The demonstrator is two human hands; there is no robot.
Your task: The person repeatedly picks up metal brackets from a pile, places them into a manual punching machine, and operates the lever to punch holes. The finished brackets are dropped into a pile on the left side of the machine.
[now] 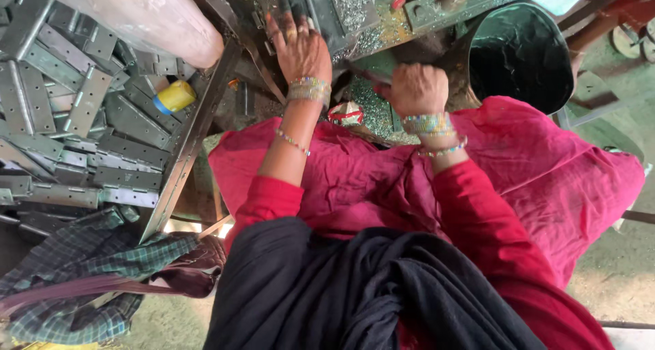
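right hand (417, 89) gripping red-handled tool (372, 77) (fisted)

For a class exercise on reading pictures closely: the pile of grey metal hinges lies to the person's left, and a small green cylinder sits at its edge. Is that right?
One detail is wrong: the small cylinder is yellow with a blue band, not green. The head view shows it at the edge of the pile of grey metal hinges, which does lie to the person's left, as stated.

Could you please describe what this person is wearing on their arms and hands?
Red sleeves, pushed up on the left arm. Left hand has finger rings and a wide beaded bangle plus a thin bead bracelet up the forearm. Right hand has similar multicoloured beaded bangles at the wrist.
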